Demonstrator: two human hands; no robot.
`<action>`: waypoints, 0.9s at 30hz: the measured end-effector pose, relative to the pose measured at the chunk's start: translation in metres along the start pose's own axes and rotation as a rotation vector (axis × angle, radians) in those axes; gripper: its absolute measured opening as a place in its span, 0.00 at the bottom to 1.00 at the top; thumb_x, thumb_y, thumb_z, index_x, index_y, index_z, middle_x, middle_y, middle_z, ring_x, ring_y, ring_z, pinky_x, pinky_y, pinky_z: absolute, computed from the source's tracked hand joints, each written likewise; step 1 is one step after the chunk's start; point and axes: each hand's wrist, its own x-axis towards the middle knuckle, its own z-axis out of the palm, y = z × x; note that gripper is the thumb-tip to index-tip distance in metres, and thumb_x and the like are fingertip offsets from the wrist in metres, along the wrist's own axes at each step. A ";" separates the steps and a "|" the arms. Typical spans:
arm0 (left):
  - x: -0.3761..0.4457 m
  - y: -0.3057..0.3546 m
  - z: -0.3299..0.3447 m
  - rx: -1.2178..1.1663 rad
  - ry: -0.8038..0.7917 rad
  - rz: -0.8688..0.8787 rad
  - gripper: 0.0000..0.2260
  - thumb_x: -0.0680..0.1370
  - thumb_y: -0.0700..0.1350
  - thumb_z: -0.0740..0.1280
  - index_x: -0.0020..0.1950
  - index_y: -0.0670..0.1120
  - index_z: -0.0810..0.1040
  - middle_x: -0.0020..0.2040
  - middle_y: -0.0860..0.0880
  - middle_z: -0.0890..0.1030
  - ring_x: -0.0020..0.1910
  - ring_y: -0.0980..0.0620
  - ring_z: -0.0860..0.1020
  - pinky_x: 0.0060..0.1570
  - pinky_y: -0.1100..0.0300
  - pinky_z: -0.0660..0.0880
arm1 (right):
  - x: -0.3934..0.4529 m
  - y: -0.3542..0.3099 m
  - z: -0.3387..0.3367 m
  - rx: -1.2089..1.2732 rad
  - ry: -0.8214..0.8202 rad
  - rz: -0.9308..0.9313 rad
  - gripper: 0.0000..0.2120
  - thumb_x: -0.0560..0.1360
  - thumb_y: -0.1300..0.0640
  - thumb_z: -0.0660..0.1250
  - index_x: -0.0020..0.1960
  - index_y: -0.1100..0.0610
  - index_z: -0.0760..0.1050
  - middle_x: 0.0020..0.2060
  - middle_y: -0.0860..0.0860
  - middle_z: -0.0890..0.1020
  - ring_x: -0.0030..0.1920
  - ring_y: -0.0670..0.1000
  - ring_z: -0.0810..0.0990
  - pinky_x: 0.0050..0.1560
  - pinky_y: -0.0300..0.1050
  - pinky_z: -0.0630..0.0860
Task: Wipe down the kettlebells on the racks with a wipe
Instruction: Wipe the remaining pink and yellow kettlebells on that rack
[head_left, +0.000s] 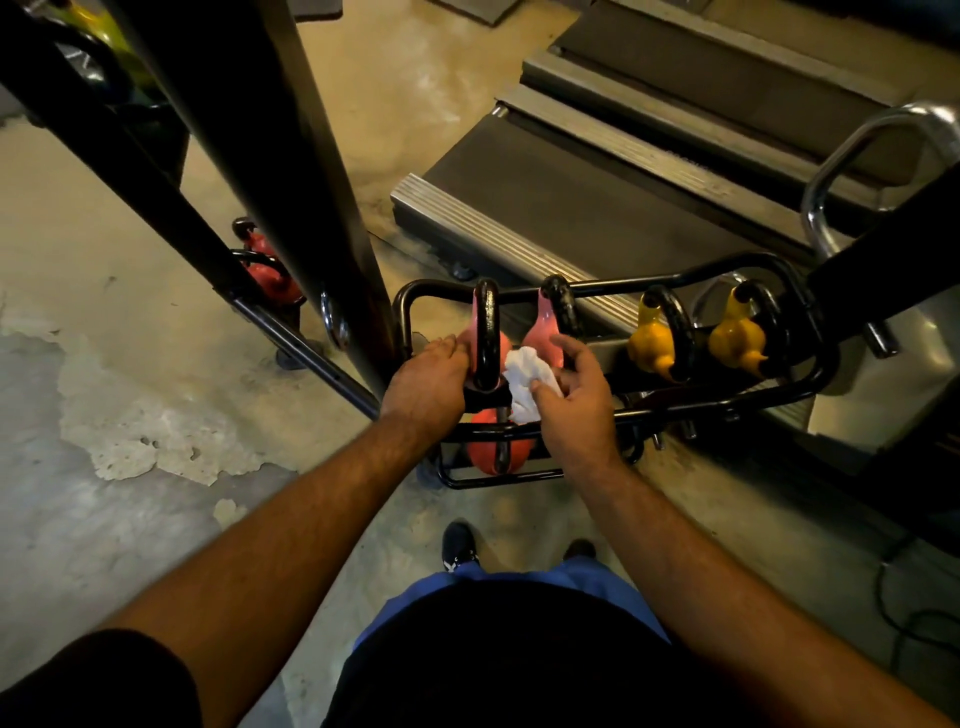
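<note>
Right hand (571, 395) pinches the wipe (527, 382), pressed between the two pink kettlebells (485, 338). Left hand (428, 382) rests relaxed against the left bell, handle running away from the hands. Yellow kettlebells (654, 343) lie further right, nearer the right hand.

Both bare forearms reach forward and down from the bottom corners, converging toward the middle. The left hand (427, 382) lies palm down, fingers straight and close together, fingertips pointing ahead, wrist nearly in line with the forearm. The right hand (574, 397) is turned slightly inward, thumb and curled fingers pinching a white wipe (527, 382), its back facing up
</note>
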 end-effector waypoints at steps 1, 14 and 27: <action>-0.004 0.002 0.000 -0.006 0.017 -0.005 0.24 0.81 0.52 0.63 0.76 0.49 0.64 0.65 0.48 0.75 0.64 0.48 0.75 0.58 0.50 0.77 | 0.000 0.000 -0.003 -0.010 -0.011 0.006 0.20 0.78 0.65 0.66 0.67 0.51 0.74 0.56 0.49 0.82 0.55 0.48 0.82 0.49 0.40 0.83; -0.054 0.077 -0.004 0.047 0.310 -0.228 0.10 0.79 0.45 0.60 0.53 0.46 0.79 0.47 0.49 0.80 0.44 0.53 0.76 0.45 0.55 0.79 | -0.001 0.001 -0.096 -0.085 -0.144 -0.074 0.09 0.81 0.59 0.66 0.47 0.46 0.74 0.44 0.44 0.80 0.45 0.44 0.79 0.41 0.41 0.76; -0.040 0.122 0.005 -0.352 0.211 -0.234 0.13 0.80 0.43 0.58 0.61 0.51 0.76 0.52 0.50 0.81 0.50 0.49 0.80 0.52 0.48 0.79 | 0.034 -0.013 -0.118 -0.147 -0.189 -0.229 0.10 0.78 0.65 0.65 0.49 0.52 0.80 0.40 0.47 0.82 0.41 0.45 0.80 0.38 0.35 0.76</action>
